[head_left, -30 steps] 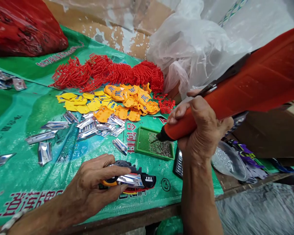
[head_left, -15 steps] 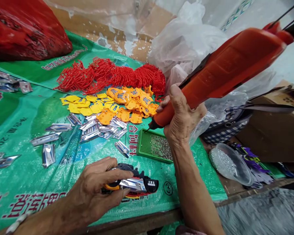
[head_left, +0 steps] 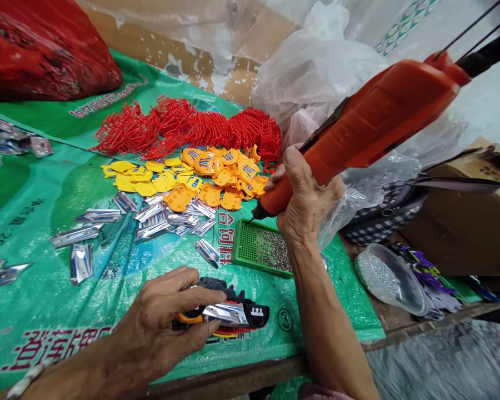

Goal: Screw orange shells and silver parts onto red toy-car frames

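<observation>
A green tray [head_left: 249, 242] with tiny holes lies on the green sheet [head_left: 45, 289], and little screws [head_left: 278, 254] fill its right half. The right hand [head_left: 306, 205] is just behind the tray, wrapped tight around the thin end of a big orange screwdriver [head_left: 375, 125]. The tool's fat end sticks up and away to the right. Its small dark tip points down at the far left corner of the tray; I cannot tell if it touches. In front of the tray, close to the table edge, lies a toy [head_left: 237, 314] made of black, silver, orange and red bits. The left hand [head_left: 162, 322] holds the toy down flat on the sheet, with the fingers over its top and the thumb pressed on its near side. Just left of the tray lies one shiny silver piece [head_left: 207, 251], and more silver pieces [head_left: 158, 214] are spread farther left. Behind the tray is a heap of orange pieces [head_left: 216, 178], with yellow pieces [head_left: 137, 178] beside them and a long row of red pieces [head_left: 191, 128] farther back. A clear plastic bag [head_left: 329, 72] puffs up behind the right hand. To the right of the tray, off the sheet, sits a clear bowl [head_left: 389, 278] with small bits in it. Far behind the tray on the left is a big red bag [head_left: 41, 50].
</observation>
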Demonstrator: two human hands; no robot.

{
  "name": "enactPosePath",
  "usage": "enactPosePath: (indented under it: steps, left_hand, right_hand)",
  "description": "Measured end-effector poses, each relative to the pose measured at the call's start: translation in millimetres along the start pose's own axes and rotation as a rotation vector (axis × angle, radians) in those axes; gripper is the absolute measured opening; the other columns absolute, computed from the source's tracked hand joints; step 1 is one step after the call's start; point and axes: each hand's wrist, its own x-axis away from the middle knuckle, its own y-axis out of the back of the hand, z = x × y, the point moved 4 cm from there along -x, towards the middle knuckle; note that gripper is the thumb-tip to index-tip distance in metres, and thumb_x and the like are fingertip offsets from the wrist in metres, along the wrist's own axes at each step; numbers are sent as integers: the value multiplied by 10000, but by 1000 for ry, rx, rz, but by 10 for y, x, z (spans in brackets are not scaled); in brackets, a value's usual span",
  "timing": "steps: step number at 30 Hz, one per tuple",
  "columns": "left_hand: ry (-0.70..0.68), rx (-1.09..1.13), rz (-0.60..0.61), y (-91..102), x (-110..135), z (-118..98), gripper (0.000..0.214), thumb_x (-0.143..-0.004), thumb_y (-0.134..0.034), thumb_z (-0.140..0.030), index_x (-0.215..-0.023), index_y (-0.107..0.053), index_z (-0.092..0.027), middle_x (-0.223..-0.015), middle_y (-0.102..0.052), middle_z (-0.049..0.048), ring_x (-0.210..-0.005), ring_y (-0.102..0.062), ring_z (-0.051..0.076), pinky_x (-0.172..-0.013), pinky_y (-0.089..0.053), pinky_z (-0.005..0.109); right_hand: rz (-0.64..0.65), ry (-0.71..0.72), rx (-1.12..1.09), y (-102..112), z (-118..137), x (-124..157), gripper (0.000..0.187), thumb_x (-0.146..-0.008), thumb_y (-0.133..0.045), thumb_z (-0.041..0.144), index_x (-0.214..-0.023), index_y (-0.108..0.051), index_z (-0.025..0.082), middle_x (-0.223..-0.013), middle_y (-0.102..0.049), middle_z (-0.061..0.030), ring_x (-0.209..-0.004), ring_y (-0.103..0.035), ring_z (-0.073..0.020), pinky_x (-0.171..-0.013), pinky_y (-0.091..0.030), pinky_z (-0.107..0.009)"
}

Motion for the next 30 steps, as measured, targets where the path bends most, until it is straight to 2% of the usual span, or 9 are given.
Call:
enactPosePath:
  steps: [6, 12, 21, 25, 30]
  left_hand:
    - [-5, -42, -6, 4, -5, 10, 171, -940, -560, -254, -1062, -680, -267, -745, -624, -18, -682, -592, 136, -617, -452, 220]
    - [-17, -54, 9, 28, -50, -34, 173, -924, -551, -217, -985, -712, -231, -715, -642, -12, -645, -596, 128, -571, -445, 211]
    - [30, 72, 27, -22, -3, 45, 211, -895, -588, -195, -1047, -731, -231, -716, -603, -9, -662, -556, 125, -605, -440, 218]
    - [34, 84, 61, 3, -54, 31, 197, -902, -592, -216, -1024, -746, -210, -732, -641, 9, -672, -576, 132, -602, -440, 224]
    - [77, 99, 129, 21, -91, 19, 194, -906, -601, -244, -1005, -761, -203, -731, -656, 13, -661, -572, 128, -595, -434, 222]
  right_hand:
    - [-2, -15, -11, 12, -35, -8, 244, -763, -738, 400, -858, -565, 256, -645, -530, 50, -480, -545, -145, -435, -492, -315]
    - [28, -15, -8, -1, -44, 5, 235, -775, -732, 410, -825, -567, 250, -620, -525, 49, -476, -540, -148, -452, -484, -320]
    - [-42, 17, 3, -15, 24, -22, 256, -730, -772, 404, -861, -596, 272, -648, -560, 51, -483, -539, -149, -460, -499, -344]
    - [-77, 51, -22, 5, 285, -38, 256, -709, -796, 399, -757, -586, 262, -585, -546, 49, -469, -527, -155, -470, -518, -363]
    - [-52, 56, -128, 22, 796, 99, 151, -754, -722, 296, -683, -649, 185, -532, -536, 27, -467, -511, -120, -388, -436, -278]
